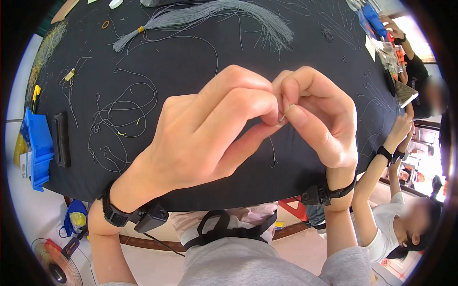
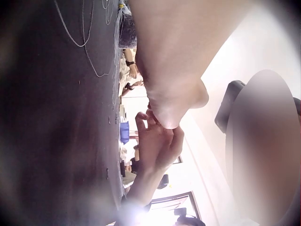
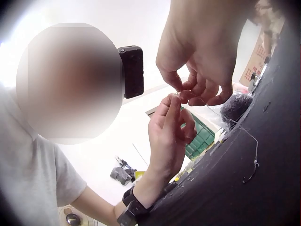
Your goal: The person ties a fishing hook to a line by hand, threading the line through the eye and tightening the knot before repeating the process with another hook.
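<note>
Above the dark table, both hands meet at the fingertips. The left hand (image 1: pixel 205 128) pinches a small metallic hook (image 1: pixel 282 119) between thumb and fingers. Against it, the right hand (image 1: pixel 324 114) pinches the same spot, its other fingers curled. A thin line (image 1: pixel 272 143) hangs below them, ending in a small hook (image 1: pixel 274 163). In the right wrist view that line (image 3: pixel 249 133) trails from the fingers over the table, a hook (image 3: pixel 249 180) at its end. Fingers cover most of the pinched piece.
A bundle of grey line (image 1: pixel 214 19) lies at the back of the table (image 1: pixel 191 62). Tangled lines with hooks (image 1: pixel 119 119) are at left, near a black case (image 1: pixel 61 139) and a blue tray (image 1: pixel 39 148). Other people sit at the right.
</note>
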Demonstrator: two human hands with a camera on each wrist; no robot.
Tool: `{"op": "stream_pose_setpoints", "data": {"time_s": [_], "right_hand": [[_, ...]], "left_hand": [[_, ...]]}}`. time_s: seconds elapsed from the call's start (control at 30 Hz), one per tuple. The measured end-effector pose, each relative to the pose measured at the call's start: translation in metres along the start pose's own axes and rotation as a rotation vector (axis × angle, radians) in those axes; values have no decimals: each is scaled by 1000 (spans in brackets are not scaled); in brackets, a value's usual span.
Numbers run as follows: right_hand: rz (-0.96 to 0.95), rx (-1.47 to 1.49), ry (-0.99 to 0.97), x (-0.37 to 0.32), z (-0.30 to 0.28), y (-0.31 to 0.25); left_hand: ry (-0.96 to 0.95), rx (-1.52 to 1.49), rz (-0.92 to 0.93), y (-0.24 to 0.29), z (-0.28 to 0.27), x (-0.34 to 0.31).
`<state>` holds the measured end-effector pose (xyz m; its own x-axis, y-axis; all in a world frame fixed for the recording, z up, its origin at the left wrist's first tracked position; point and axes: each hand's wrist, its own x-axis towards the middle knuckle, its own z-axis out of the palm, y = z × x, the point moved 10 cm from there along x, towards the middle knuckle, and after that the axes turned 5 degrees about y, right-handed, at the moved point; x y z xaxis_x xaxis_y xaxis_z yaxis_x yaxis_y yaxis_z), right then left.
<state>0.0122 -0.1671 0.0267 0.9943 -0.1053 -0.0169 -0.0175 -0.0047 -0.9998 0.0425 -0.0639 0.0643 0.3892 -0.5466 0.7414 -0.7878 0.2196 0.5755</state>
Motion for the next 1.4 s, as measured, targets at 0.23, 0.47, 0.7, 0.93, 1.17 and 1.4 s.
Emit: {"op": "stream_pose_setpoints", "data": {"time_s": [0.23,0.47,0.7,0.93,1.17,1.4], "right_hand": [[-12,5,0,1,-1,0],[-8,-20,12,1,0,1],[-132,-77,10,2,-1,-7],[-316,-279,18,2,6,-15],[-86,310,-46,8,-4,2],[9,547,-165,12,-4,9]], "left_hand": [[-4,-8,0,1,-1,1],[2,-34,-25,-3,-2,0],[-71,-100,-272,-23,4,-7],[-124,-229,-544,-42,20,-22],[-176,-309,-621,-42,23,-23],[-227,-359,-593,-40,31,-26]]}}
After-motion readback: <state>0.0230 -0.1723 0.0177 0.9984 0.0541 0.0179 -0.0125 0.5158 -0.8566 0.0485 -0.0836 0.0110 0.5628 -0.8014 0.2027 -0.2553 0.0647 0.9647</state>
